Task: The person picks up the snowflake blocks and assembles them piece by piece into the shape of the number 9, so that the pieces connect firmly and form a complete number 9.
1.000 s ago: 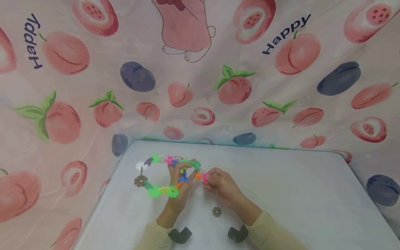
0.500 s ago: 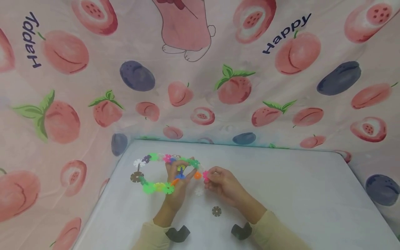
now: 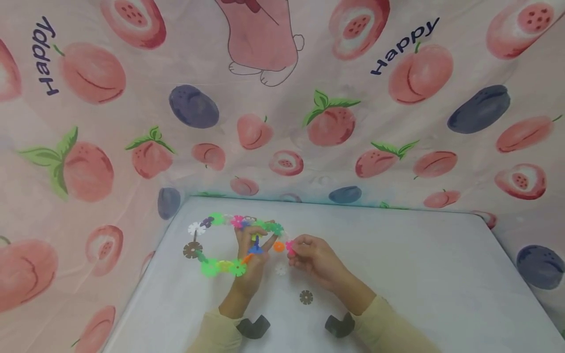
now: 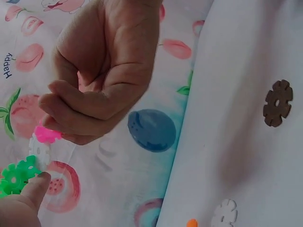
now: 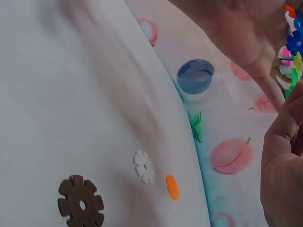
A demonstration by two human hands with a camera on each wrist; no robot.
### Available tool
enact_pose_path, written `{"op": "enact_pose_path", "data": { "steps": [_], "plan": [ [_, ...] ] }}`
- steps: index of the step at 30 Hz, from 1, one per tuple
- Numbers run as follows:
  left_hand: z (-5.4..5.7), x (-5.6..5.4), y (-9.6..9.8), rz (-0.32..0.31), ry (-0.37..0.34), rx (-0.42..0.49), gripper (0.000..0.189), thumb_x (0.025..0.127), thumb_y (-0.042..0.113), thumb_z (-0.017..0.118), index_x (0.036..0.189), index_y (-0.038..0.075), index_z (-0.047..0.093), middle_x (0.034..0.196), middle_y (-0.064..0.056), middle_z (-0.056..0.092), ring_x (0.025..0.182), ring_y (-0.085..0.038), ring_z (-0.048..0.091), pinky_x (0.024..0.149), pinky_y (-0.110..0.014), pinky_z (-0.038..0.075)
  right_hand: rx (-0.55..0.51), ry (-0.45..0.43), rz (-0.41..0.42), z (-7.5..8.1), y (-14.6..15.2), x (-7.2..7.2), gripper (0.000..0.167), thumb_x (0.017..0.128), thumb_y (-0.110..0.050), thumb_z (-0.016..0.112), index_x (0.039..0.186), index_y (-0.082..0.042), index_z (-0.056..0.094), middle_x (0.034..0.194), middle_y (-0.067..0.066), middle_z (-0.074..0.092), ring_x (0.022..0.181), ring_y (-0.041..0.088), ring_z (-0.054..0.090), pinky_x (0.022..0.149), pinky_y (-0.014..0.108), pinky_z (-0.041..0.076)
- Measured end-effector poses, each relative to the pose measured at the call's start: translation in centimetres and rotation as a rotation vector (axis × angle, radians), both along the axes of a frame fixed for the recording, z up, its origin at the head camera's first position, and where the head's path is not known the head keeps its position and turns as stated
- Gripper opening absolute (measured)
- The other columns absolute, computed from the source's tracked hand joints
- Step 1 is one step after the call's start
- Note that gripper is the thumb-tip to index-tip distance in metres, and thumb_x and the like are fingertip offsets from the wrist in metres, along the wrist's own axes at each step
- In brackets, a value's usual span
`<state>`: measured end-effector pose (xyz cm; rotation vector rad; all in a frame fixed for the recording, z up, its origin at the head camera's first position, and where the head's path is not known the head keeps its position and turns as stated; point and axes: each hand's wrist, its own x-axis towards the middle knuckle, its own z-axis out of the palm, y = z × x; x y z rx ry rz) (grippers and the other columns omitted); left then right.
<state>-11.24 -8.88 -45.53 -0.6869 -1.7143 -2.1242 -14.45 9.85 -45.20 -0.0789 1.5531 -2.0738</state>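
A loop of notched plastic snowflake discs in many colours, the disc chain (image 3: 210, 268), is held up over the table. My left hand (image 3: 249, 275) grips it, with fingers inside the loop near a blue disc (image 3: 255, 249). At the chain's right end my right hand (image 3: 317, 259) pinches a pink disc (image 3: 289, 247) between thumb and fingers. In the left wrist view this pink disc (image 4: 48, 134) meets a white disc (image 4: 40, 150), which adjoins a green disc (image 4: 17, 177) by a left fingertip. The right wrist view shows only part of the chain, at its right edge.
Three loose discs lie on the white table (image 3: 419, 274): an orange disc (image 5: 172, 187), a white disc (image 5: 144, 167) and a brown disc (image 5: 81, 200). Black curved pieces (image 3: 253, 327) sit at both wrists. A fruit-print cloth (image 3: 282, 122) rises behind the table.
My left hand and the chain have shifted slightly left and up since a second ago. My right hand keeps its pinch on the pink disc, nearly still.
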Motion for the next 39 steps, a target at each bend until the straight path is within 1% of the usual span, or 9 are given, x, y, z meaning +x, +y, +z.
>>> {"op": "enact_pose_path", "data": {
  "steps": [9,16,20,23,26,29,31,36,39],
  "plan": [
    [0.4,-0.7,0.4,-0.004,0.025,0.048,0.037,0.082,0.000,0.047,0.111,-0.016,0.032,0.144,-0.010,0.024,0.138,-0.032,0.042,0.112,-0.039,0.047,-0.048,-0.031,-0.027,0.0,-0.7,0.1,0.005,0.103,-0.007,0.055,0.099,-0.008,0.059,0.082,0.000,0.070,0.074,0.012,0.070,0.079,0.023,0.061],
    [-0.2,-0.7,0.6,0.044,0.058,0.012,0.037,0.079,-0.003,0.045,0.112,-0.014,0.032,0.141,-0.021,0.018,0.136,-0.029,0.044,0.112,-0.039,0.047,-0.046,-0.054,-0.071,-0.2,-1.3,0.2,0.003,0.103,-0.008,0.056,0.102,-0.005,0.057,0.083,0.001,0.070,0.074,0.013,0.071,0.078,0.022,0.060],
    [-0.3,-0.6,0.7,0.070,0.042,0.008,0.036,0.078,-0.005,0.046,0.111,-0.012,0.034,0.140,-0.022,0.017,0.134,-0.030,0.046,0.111,-0.039,0.047,-0.052,-0.051,-0.096,-0.7,-1.5,0.2,0.005,0.103,-0.009,0.056,0.105,-0.004,0.056,0.085,0.000,0.069,0.078,0.012,0.071,0.080,0.023,0.060],
    [-0.2,-0.5,0.8,0.081,0.017,0.014,0.036,0.077,-0.004,0.047,0.110,-0.012,0.034,0.140,-0.017,0.023,0.133,-0.035,0.047,0.111,-0.042,0.048,-0.073,-0.044,-0.102,-1.1,-1.5,0.2,0.004,0.104,-0.008,0.055,0.105,-0.004,0.056,0.084,0.000,0.068,0.079,0.012,0.069,0.081,0.023,0.061],
    [-0.2,-0.5,0.8,0.084,-0.032,0.022,0.035,0.078,-0.002,0.047,0.109,-0.011,0.034,0.139,-0.010,0.027,0.134,-0.038,0.045,0.109,-0.045,0.049,-0.078,-0.024,-0.098,-1.4,-1.3,0.2,0.004,0.103,-0.008,0.055,0.105,-0.005,0.056,0.083,0.000,0.068,0.078,0.012,0.068,0.080,0.023,0.061],
    [-0.1,-0.5,0.8,0.087,-0.085,0.032,0.035,0.078,-0.001,0.047,0.109,-0.010,0.033,0.138,-0.009,0.027,0.134,-0.035,0.044,0.108,-0.045,0.050,-0.071,-0.009,-0.086,-1.5,-1.1,0.1,0.004,0.103,-0.009,0.056,0.105,-0.007,0.055,0.082,-0.001,0.068,0.076,0.012,0.067,0.079,0.022,0.060],
    [-0.1,-0.5,0.9,0.106,-0.094,0.017,0.033,0.079,-0.001,0.046,0.109,-0.010,0.033,0.137,-0.014,0.028,0.133,-0.032,0.044,0.107,-0.042,0.051,-0.075,-0.007,-0.078,-1.6,-1.0,0.0,0.003,0.103,-0.009,0.055,0.105,-0.007,0.055,0.081,-0.001,0.068,0.075,0.012,0.066,0.078,0.022,0.060],
    [0.0,-0.5,1.3,0.208,-0.096,-0.078,0.023,0.086,-0.003,0.046,0.107,-0.007,0.038,0.131,-0.018,0.031,0.130,-0.023,0.042,0.108,-0.023,0.045,-0.089,-0.024,-0.058,-1.5,-0.7,-0.2,0.003,0.104,-0.010,0.054,0.105,-0.007,0.055,0.080,-0.001,0.067,0.075,0.012,0.064,0.078,0.020,0.059],
    [0.0,-0.4,1.3,0.201,-0.116,-0.060,0.023,0.088,-0.002,0.047,0.108,-0.009,0.037,0.130,-0.015,0.030,0.132,-0.021,0.038,0.107,-0.021,0.044,-0.081,-0.036,-0.058,-1.3,-0.6,-0.3,0.005,0.104,-0.013,0.056,0.105,-0.008,0.055,0.080,-0.001,0.066,0.074,0.012,0.064,0.077,0.019,0.058]
  ]
}}
